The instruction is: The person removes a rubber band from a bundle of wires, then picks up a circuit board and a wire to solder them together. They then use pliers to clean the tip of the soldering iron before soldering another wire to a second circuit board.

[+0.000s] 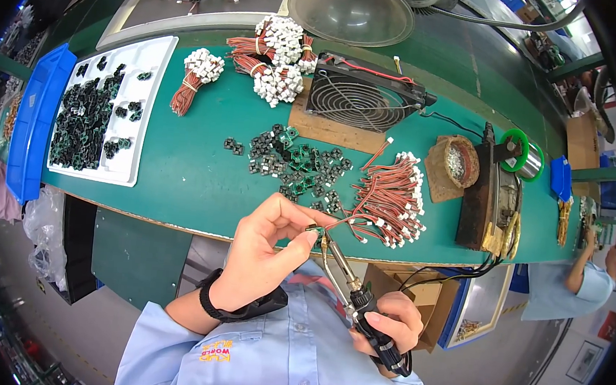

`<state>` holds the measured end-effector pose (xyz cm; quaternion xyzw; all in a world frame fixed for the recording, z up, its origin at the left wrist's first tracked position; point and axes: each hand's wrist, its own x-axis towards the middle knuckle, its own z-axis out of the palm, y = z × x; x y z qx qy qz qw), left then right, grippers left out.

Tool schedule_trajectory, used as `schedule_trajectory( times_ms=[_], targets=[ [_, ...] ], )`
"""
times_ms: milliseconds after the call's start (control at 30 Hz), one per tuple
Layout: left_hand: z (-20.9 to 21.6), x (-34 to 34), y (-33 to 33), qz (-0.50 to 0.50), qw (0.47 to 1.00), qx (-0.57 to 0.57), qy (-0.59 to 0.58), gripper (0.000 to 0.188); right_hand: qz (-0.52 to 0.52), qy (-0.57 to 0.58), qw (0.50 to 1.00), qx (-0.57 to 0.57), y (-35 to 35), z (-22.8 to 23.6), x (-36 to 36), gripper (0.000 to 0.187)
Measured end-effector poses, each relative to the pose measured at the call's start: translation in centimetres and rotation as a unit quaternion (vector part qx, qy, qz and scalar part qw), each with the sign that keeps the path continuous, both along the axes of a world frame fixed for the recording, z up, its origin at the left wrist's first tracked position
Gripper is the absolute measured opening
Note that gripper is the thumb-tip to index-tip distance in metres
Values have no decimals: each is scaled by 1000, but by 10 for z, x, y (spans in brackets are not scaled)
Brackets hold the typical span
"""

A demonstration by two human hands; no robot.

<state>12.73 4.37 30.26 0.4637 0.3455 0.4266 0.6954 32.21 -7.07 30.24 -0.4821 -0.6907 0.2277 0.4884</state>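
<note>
My left hand point(266, 243), with a black strap at the wrist, pinches a small green circuit board point(317, 230) and the end of a thin red-brown wire just over the table's near edge. In my right hand point(399, 323) is a black-handled soldering iron point(369, 314) with a thin metal feed tube along its shaft. Its tip points up and left, close to the board; I cannot tell whether they touch. Beyond my fingers lies a loose heap of small black and green parts point(300, 159). Right of it, a pile of red-brown wires with white connectors point(394, 199) fans out.
A fan point(362, 99) stands behind the parts. At right are a soldering station point(477, 202), a round dish point(461, 162) and a solder spool point(531, 161). Tied wire bundles point(280, 45) lie behind. At left sit a white tray point(129, 153) of parts and a blue bin point(29, 127). Other people work at both sides.
</note>
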Motion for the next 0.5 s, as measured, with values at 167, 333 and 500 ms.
schedule_trajectory(
  times_ms=[167,333,500],
  targets=[
    [1,0,-1,-1,1000,6,10,11,0,-3,1000,3,-2,-2,1,50],
    [1,1,-2,5,1000,2,2,11,13,-28,999,43,-2,-7,1,45],
    [2,2,-2,10,1000,-5,-6,11,21,-29,998,47,-2,-4,1,45]
  ],
)
